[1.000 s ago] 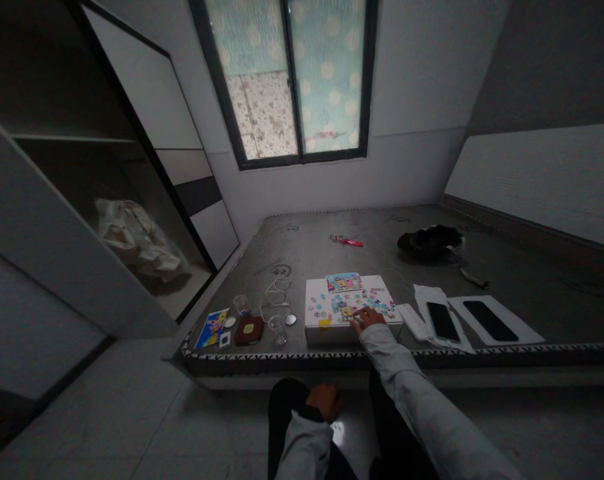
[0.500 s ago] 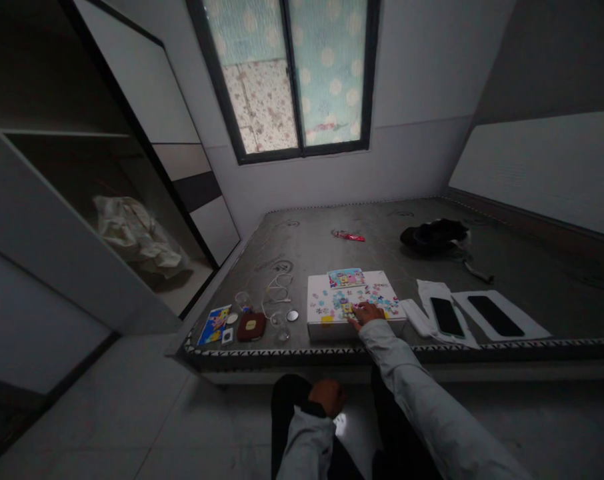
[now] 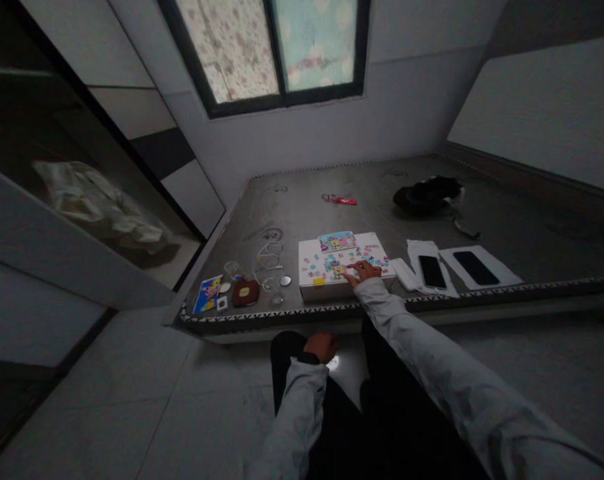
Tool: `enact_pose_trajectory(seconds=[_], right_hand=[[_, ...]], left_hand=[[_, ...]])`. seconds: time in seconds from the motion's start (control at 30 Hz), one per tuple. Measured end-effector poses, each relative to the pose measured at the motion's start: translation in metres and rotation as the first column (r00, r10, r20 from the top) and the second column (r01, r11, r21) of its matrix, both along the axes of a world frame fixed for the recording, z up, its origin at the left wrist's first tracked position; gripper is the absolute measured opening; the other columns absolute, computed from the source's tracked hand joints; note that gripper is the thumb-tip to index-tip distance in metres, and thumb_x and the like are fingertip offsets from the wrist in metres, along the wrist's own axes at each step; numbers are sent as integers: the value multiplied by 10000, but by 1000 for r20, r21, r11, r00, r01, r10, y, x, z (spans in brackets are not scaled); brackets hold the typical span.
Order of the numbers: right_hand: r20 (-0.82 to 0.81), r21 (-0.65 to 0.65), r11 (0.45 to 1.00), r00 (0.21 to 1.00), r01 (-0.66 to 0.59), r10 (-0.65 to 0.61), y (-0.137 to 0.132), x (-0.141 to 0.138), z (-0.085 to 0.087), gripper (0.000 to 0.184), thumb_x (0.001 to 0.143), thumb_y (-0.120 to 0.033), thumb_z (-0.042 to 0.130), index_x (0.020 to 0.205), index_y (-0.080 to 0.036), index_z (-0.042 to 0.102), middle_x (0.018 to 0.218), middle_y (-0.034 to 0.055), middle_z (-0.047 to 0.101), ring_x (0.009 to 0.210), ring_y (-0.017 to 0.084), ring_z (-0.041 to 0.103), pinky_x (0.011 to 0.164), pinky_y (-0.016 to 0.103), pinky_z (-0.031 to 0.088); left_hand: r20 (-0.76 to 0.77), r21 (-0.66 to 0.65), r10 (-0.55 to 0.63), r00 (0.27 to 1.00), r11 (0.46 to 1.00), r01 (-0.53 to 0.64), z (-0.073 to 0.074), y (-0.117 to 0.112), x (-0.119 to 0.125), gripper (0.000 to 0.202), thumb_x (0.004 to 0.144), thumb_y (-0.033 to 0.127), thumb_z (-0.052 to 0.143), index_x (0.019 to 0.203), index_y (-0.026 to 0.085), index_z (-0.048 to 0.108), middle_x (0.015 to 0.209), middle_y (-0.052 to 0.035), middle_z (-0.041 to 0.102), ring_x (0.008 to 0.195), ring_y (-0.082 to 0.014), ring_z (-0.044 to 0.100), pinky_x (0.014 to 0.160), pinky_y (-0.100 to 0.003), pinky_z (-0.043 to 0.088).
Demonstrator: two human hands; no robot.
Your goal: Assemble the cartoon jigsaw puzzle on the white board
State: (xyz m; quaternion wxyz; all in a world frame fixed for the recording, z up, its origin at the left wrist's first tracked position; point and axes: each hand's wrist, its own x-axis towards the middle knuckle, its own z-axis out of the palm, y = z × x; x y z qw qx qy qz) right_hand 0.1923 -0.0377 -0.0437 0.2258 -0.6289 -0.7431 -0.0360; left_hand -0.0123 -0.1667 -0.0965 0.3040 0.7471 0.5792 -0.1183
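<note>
On the white box (image 3: pixel 309 279) lie loose jigsaw puzzle pieces (image 3: pixel 315 260) and a small joined patch of the puzzle (image 3: pixel 336 268). My right hand (image 3: pixel 366 271) is over the box's right half, thumb and forefinger pinched at a puzzle piece beside that patch. Part of the piece is hidden by the fingers. Behind the patch, at the box's far edge, stands a colourful picture card (image 3: pixel 337 241). My left hand (image 3: pixel 322 347) rests on my left knee, curled into a fist with nothing visible in it.
Right of the box are a white case (image 3: pixel 403 273) and two phones, one nearer (image 3: pixel 432 271) and one farther right (image 3: pixel 476 268). Left lie a brown case (image 3: pixel 245 293), a blue picture booklet (image 3: pixel 208 295) and a white cable (image 3: pixel 269 253). A dark cap (image 3: pixel 427 195) lies farther back.
The view has tilted down, so everything sits higher in the picture. My right hand stays at the puzzle patch, its fingertips slightly shifted. My left hand remains on the knee.
</note>
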Motion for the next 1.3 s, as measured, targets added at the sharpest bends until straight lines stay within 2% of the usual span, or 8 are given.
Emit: enact_pose_trajectory(seconds=[0.2,0.3,0.43,0.5,0.6,0.77,1.1,1.3], right_hand=[[51,-9,1000,998,-29,29,-30,81,49,363,897,-512,616,1160,-273,693,1228,53,629,1132,227,536,981,413,209],[41,108,994,999,-7,3,-59,136,75,366,896,-559,604,1061,-253,717,1114,49,658,1040,215,578,955,418,211],[9,159,980,993,117,-120,-106,196,85,402,886,-592,591,939,-221,735,987,51,672,895,195,592,895,391,259],[0,156,972,984,176,-178,-130,218,76,397,888,-579,590,915,-211,737,968,57,683,857,192,592,872,379,285],[-28,106,961,967,255,-253,-164,238,50,391,894,-578,581,909,-217,729,909,33,699,733,160,577,840,359,319],[-102,37,946,943,323,-318,-205,244,-6,395,911,-563,560,811,-212,713,767,6,711,650,140,576,806,346,319],[-125,-257,863,871,434,-475,-247,266,-87,446,911,-582,513,718,-224,696,649,-4,688,654,147,583,842,365,275],[-82,-409,785,838,465,-540,-266,264,-129,473,932,-577,473,741,-218,716,648,20,692,652,158,586,851,383,285]], left_hand=[[14,-33,-45,999,998,46,-4,2,-7,374,953,371,602,1268,168,593,1271,-107,613,1087,-229,628,915,-447,554],[18,-27,-76,997,997,77,-3,4,-11,373,953,371,601,1265,166,595,1270,-107,615,1091,-230,627,921,-452,551],[-29,-27,-84,996,996,83,-2,4,-18,364,952,379,601,1243,160,607,1241,-102,631,1082,-227,634,923,-451,548],[-76,-37,-75,994,997,72,-1,2,-22,313,965,360,580,1186,144,633,1182,-98,666,1057,-219,649,934,-443,535],[-120,-53,-78,990,996,72,1,-3,-31,251,972,174,479,1129,150,673,1158,-128,715,1114,-224,656,960,-328,479],[-209,-82,-65,976,995,49,5,-9,-45,314,971,218,422,1178,134,642,1183,-150,721,1116,-255,670,903,-314,479],[-303,-178,-111,947,982,58,12,2,-51,292,931,204,416,1090,167,658,1120,-137,746,1052,-240,706,836,-276,493],[-285,-145,-93,954,988,53,10,12,-48,351,908,225,423,1186,175,632,1225,-138,714,1134,-260,672,938,-319,481]])
